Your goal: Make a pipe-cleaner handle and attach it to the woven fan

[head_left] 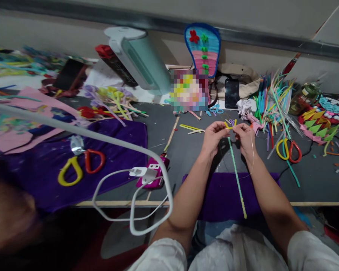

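My left hand (214, 138) and my right hand (245, 140) meet above the dark table, both closed in a pinch. Between the fingertips is a short yellow pipe cleaner (229, 127) with a small purple curl (231, 122) at its top. From below the fingers hangs a long green pipe-cleaner stem (234, 162), yellowish at its lower end. A thin pale wire or thread (253, 158) loops down from my right hand. How the stem joins the yellow piece is hidden by my fingers. Underneath lies a purple cloth (223, 195).
Scissors (288, 150) and a pipe-cleaner bundle (277, 98) lie right. Loose yellow strips (190, 128) are left of my hands. A white cable (161, 165) crosses the left foreground near a pink power adapter (155, 177). A pale green jug (142, 60) stands behind. Someone's blurred arm (11, 214) shows far left.
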Demonstrator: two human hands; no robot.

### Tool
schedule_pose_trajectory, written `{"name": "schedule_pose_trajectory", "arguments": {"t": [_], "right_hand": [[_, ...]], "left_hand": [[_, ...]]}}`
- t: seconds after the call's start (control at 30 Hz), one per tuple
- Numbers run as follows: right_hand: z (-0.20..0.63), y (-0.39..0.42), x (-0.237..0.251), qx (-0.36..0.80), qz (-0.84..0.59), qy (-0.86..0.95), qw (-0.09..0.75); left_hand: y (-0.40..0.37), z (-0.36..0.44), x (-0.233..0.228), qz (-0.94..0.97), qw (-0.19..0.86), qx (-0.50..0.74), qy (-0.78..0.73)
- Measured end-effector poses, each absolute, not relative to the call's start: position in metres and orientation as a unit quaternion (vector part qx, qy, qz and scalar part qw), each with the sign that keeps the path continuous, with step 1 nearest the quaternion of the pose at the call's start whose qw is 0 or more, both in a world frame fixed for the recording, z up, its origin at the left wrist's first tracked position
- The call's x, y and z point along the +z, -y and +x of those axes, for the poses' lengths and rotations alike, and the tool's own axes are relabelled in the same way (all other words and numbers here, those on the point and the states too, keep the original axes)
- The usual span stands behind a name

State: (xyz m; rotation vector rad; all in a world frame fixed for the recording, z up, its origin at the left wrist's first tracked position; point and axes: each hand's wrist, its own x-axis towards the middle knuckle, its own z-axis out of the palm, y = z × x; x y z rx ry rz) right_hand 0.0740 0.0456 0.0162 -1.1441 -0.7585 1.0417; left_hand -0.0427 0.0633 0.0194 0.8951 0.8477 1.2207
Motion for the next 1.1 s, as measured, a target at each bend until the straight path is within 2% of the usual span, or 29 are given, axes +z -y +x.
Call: {"name": "schedule_pose_trajectory", "arguments": {"t": [0.53, 0.8, 1.1], "right_hand": [[0.075, -0.046, 0.017, 0.503, -0.497, 0.303, 0.639], [0.076, -0.046, 0.016, 0.473, -0.485, 0.343, 0.651], [0.079, -0.043, 0.020, 0.454, -0.475, 0.414, 0.629]], "left_hand": [[-0.064, -0.041, 0.017, 0.445, 0.583, 0.565, -0.378], [-0.070, -0.054, 0.019, 0.326, 0.747, 0.478, -0.327], [-0.071, -0.060, 0.020, 0.283, 0.805, 0.418, -0.312]]}}
